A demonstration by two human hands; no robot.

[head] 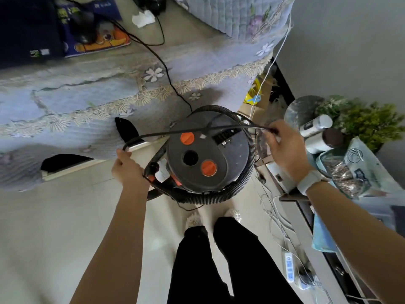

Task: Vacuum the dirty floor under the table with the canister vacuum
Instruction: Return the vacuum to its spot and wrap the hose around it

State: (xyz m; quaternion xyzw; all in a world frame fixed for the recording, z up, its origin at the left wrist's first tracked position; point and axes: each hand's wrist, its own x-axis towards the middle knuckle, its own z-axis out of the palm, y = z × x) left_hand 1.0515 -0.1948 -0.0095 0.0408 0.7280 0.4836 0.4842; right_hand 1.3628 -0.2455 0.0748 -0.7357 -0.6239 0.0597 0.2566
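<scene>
A: Where's the canister vacuum?

B: On the pale tiled floor just ahead of the person's feet, right beside the table draped in a blue embroidered cloth. Its dark round lid faces up, with two orange caps and a round hole between them, and the ribbed hose is coiled around the body.

A: And the hands?

B: Both are clamped on the black power cord, which is stretched across the top of the vacuum. The left hand grips one end near the table's edge; the right hand pinches the other end – a pale band sits on that wrist.

A: Anything else nearby?

B: A white power strip lies on the floor to the right, among loose cables – and a green plant stands on the low cabinet
</scene>
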